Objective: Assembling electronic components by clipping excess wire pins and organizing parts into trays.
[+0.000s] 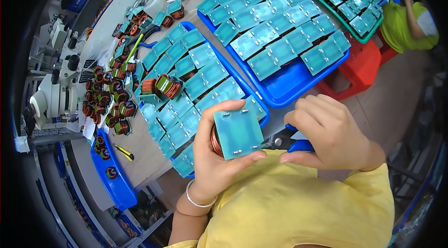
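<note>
Near the middle, my left hand grips a copper-wound coil whose square green base board faces up. Short silvery pins stand out near the board's corners, and part of the copper winding shows beside my palm. Close on the right, my right hand is wrapped round the blue handles of a pair of cutters. The cutters' jaws are at the board's lower right corner, by a pin; whether they touch it I cannot tell. My left thumb lies along the board's lower edge.
Coils on green boards fill a blue tray and a second blue tray. Loose coils, a yellow utility knife and a small blue tray lie left. Far right are a red stool and another person's arm.
</note>
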Available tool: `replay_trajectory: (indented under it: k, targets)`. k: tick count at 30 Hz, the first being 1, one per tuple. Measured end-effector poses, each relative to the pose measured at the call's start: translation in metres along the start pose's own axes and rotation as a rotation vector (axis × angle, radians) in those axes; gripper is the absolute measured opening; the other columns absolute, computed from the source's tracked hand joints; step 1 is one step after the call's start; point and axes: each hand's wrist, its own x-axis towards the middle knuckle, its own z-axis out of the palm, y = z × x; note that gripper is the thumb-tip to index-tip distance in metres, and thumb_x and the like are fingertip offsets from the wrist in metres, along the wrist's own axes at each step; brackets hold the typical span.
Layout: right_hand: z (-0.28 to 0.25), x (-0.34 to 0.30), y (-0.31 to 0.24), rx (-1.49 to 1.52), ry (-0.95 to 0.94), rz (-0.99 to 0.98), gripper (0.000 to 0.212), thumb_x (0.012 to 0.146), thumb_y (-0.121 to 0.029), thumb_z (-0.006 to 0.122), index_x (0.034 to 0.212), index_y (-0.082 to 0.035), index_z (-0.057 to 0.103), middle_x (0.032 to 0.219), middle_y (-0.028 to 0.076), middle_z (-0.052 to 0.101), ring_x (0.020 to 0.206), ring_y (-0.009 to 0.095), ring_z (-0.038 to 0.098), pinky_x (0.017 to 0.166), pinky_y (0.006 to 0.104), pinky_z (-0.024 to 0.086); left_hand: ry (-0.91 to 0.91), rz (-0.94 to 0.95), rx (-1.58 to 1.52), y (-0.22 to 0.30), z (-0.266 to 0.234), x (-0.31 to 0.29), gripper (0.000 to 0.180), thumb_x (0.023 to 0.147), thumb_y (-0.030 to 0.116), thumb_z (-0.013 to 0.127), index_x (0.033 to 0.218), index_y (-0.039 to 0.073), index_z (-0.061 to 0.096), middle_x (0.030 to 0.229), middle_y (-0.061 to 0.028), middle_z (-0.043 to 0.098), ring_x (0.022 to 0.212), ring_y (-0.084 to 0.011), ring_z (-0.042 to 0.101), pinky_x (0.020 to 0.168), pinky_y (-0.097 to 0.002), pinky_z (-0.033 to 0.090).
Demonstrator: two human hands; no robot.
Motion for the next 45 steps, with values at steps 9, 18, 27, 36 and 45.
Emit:
replay_trajectory:
  k: [9,18,27,36,45]
  targets:
    - [0.001,-0.007,-0.004,-0.009,-0.021,0.019,0.038,0.073,-0.041,0.065,0.08,-0.007,0.049,0.069,0.005,0.043,0.062,0.02,0.048,0.054,0.0305,0.037,0.009,0.086,0.116,0.0,0.003,-0.003,0.072,0.06,0.008,0.083,0.119,0.001,0.042,0.114,-0.0096,0.049,0.101,-0.0169,0.054,0.085,-0.0284,0.047]
    - [-0.006,-0.008,-0.005,-0.074,-0.092,-0.003,0.038,0.073,-0.043,0.062,0.08,-0.008,0.048,0.07,0.005,0.042,0.065,0.019,0.046,0.057,0.0307,0.034,-0.017,0.134,0.218,0.003,0.004,-0.002,0.069,0.059,0.012,0.084,0.115,0.0,0.046,0.111,-0.0115,0.052,0.098,-0.018,0.054,0.082,-0.028,0.045]
    - [0.013,-0.022,0.008,-0.013,-0.044,-0.029,0.045,0.073,-0.045,0.064,0.076,-0.004,0.048,0.066,0.007,0.041,0.056,0.023,0.045,0.05,0.0326,0.037,-0.026,-0.002,0.236,0.003,0.011,-0.002,0.065,0.062,0.014,0.082,0.116,0.0,0.047,0.111,-0.0108,0.053,0.099,-0.0176,0.055,0.082,-0.0279,0.046]
    - [0.027,-0.039,0.017,0.163,0.028,0.076,0.045,0.072,-0.043,0.067,0.08,-0.003,0.049,0.069,0.009,0.045,0.059,0.028,0.049,0.051,0.0349,0.04,-0.052,-0.087,0.25,-0.001,0.017,0.0,0.066,0.063,0.01,0.082,0.117,0.0,0.045,0.111,-0.0089,0.051,0.096,-0.0148,0.054,0.083,-0.0263,0.046]
    - [0.01,-0.026,0.014,0.004,0.134,0.077,0.043,0.072,-0.042,0.066,0.086,-0.004,0.053,0.075,0.008,0.052,0.065,0.022,0.053,0.057,0.0313,0.044,-0.078,-0.147,0.205,0.008,0.021,-0.007,0.071,0.057,0.017,0.085,0.113,0.0,0.045,0.108,-0.0079,0.051,0.095,-0.0144,0.054,0.081,-0.0267,0.046]
